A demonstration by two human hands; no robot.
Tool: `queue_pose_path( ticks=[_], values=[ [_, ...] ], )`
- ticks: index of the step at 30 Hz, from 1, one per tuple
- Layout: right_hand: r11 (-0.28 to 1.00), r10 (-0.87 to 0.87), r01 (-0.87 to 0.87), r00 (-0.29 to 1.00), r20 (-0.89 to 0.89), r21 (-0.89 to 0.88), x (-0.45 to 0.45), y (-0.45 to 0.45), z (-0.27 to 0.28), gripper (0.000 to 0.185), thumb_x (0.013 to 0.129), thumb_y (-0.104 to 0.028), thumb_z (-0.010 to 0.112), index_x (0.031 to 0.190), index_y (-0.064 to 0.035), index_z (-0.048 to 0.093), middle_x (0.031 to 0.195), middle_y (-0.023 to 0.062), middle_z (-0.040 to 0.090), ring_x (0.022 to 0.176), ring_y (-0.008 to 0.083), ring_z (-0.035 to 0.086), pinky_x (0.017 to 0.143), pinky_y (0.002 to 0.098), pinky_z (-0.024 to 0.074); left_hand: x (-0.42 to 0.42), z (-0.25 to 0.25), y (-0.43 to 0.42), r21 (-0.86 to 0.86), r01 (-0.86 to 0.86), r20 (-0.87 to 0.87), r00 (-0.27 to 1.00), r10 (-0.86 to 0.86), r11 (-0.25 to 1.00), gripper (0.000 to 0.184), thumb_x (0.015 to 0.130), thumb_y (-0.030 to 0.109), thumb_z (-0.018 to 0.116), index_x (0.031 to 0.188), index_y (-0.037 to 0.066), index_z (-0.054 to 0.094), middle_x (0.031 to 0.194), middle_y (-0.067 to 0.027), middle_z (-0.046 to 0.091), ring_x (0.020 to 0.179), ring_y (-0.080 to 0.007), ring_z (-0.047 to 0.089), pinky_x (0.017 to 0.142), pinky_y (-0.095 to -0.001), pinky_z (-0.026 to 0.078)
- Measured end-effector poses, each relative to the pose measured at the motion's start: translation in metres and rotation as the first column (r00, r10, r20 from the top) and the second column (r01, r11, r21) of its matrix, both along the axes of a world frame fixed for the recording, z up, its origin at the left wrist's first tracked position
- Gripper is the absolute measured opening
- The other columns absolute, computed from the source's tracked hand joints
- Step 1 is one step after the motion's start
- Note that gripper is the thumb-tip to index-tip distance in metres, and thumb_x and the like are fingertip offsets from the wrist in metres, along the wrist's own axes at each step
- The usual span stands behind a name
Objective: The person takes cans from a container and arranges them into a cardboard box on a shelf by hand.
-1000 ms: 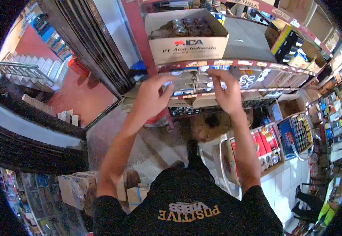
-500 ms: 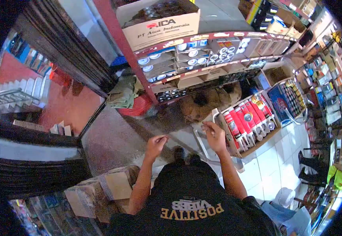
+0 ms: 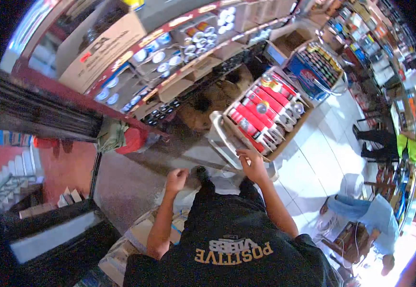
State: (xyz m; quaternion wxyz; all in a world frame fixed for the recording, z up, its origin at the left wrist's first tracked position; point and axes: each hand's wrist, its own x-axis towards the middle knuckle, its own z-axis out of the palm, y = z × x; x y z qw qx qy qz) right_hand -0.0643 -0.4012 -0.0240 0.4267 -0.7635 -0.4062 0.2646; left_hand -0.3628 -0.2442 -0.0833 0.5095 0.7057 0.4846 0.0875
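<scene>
Low in front of the body, my left hand point(image 3: 177, 180) hangs over the floor with its fingers curled in; whether anything small is inside cannot be made out. My right hand point(image 3: 252, 164) is near the lower corner of a carton of red and white tubes point(image 3: 265, 115), its fingers loosely bent and partly apart, with nothing visible in them. A white curved frame point(image 3: 220, 138) stands beside that carton, close to my right hand.
Shelves with round-lidded cans point(image 3: 158, 57) and a printed cardboard box point(image 3: 103, 50) run along the upper left. A blue box of bottles point(image 3: 308, 71) stands beyond the carton. Two people point(image 3: 411, 145) are at the right. Taped cartons point(image 3: 143, 232) are at lower left.
Both hands have come down from the shelf to waist height. The view has turned to the right, and a second person in light blue now shows more fully.
</scene>
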Motion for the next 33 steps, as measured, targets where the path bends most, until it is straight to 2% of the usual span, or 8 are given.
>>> queue_pose_path(
  ticks=[10, 12, 15, 20, 25, 28, 32, 33],
  values=[
    [0.982, 0.102, -0.112, 0.992, -0.076, -0.149, 0.145, -0.069, -0.058, 0.029, 0.093, -0.012, 0.061, 0.119, -0.0007, 0.065, 0.108, 0.0158, 0.071, 0.093, 0.0257, 0.071, 0.081, 0.0361, 0.057, 0.193, 0.006, -0.033, 0.025, -0.131, 0.27, 0.956, 0.119, 0.991, 0.024, 0.097, 0.016, 0.062, 0.107, -0.005, 0.069, 0.098, -0.0093, 0.073, 0.092, -0.0138, 0.068, 0.081, -0.0269, 0.053],
    [0.977, 0.112, -0.148, 0.968, -0.226, -0.15, 0.173, -0.078, -0.067, 0.032, 0.091, -0.012, 0.063, 0.121, -0.0012, 0.064, 0.109, 0.0158, 0.071, 0.098, 0.0258, 0.07, 0.083, 0.0377, 0.0561, 0.23, 0.012, -0.059, -0.227, -0.19, 0.291, 0.923, 0.252, 0.955, 0.022, 0.098, 0.015, 0.061, 0.111, -0.002, 0.068, 0.105, -0.0081, 0.071, 0.099, -0.0145, 0.066, 0.084, -0.0279, 0.053],
    [0.975, 0.127, -0.16, 0.97, -0.206, -0.154, 0.206, -0.078, -0.083, 0.033, 0.089, -0.013, 0.065, 0.12, -0.0034, 0.064, 0.109, 0.0153, 0.072, 0.102, 0.0259, 0.069, 0.086, 0.0382, 0.055, 0.275, 0.006, -0.076, -0.173, -0.035, 0.21, 0.975, 0.072, 0.984, 0.028, 0.097, 0.017, 0.064, 0.117, -0.001, 0.065, 0.109, -0.0084, 0.071, 0.1, -0.0145, 0.066, 0.085, -0.0271, 0.052],
    [0.983, 0.18, -0.181, 0.969, -0.167, 0.01, 0.25, -0.063, -0.118, 0.028, 0.088, -0.01, 0.06, 0.114, 0.0004, 0.066, 0.11, 0.0215, 0.07, 0.099, 0.0329, 0.071, 0.085, 0.0401, 0.0571, 0.328, -0.003, -0.083, -0.143, -0.049, 0.269, 0.959, 0.086, 0.989, 0.026, 0.097, 0.018, 0.064, 0.115, -0.001, 0.066, 0.108, -0.0076, 0.07, 0.097, -0.0141, 0.066, 0.085, -0.0269, 0.052],
    [0.979, 0.164, -0.177, 0.979, -0.124, -0.104, 0.269, -0.026, -0.14, 0.037, 0.088, -0.021, 0.067, 0.122, -0.0091, 0.062, 0.103, 0.0183, 0.071, 0.094, 0.0382, 0.069, 0.08, 0.0456, 0.0544, 0.365, -0.017, -0.055, -0.032, -0.053, 0.276, 0.959, 0.06, 0.998, 0.029, 0.093, 0.018, 0.067, 0.116, 0.001, 0.066, 0.104, -0.0116, 0.071, 0.096, -0.0184, 0.069, 0.084, -0.0307, 0.054],
    [0.98, 0.131, -0.147, 0.984, -0.117, -0.135, 0.271, -0.007, -0.136, 0.063, 0.086, -0.027, 0.069, 0.144, -0.0194, 0.046, 0.105, 0.017, 0.071, 0.092, 0.038, 0.069, 0.08, 0.0461, 0.0541, 0.382, -0.024, -0.028, -0.018, -0.026, 0.262, 0.965, 0.03, 1.0, 0.039, 0.089, 0.021, 0.071, 0.123, 0.004, 0.062, 0.105, -0.0151, 0.071, 0.092, -0.0222, 0.071, 0.082, -0.0339, 0.056],
    [0.973, 0.098, -0.119, 0.989, -0.113, -0.197, 0.268, 0.013, -0.139, 0.088, 0.084, -0.017, 0.066, 0.158, -0.0179, 0.019, 0.118, 0.0221, 0.067, 0.107, 0.0361, 0.066, 0.087, 0.0458, 0.0528, 0.414, -0.015, -0.01, -0.172, -0.033, 0.056, 0.998, 0.043, 0.985, 0.066, 0.083, 0.033, 0.076, 0.138, 0.006, 0.05, 0.126, -0.0183, 0.064, 0.115, -0.0283, 0.063, 0.097, -0.0413, 0.051],
    [0.981, 0.107, -0.124, 0.988, -0.113, -0.15, 0.265, 0.017, -0.137, 0.089, 0.084, -0.017, 0.065, 0.159, -0.0175, 0.016, 0.122, 0.0255, 0.064, 0.113, 0.0375, 0.063, 0.09, 0.0461, 0.0518, 0.42, -0.045, -0.003, 0.068, 0.032, 0.104, 0.994, -0.039, 0.997, 0.069, 0.083, 0.032, 0.076, 0.14, 0.007, 0.047, 0.131, -0.0197, 0.061, 0.12, -0.0306, 0.06, 0.101, -0.0422, 0.048]
  ],
)
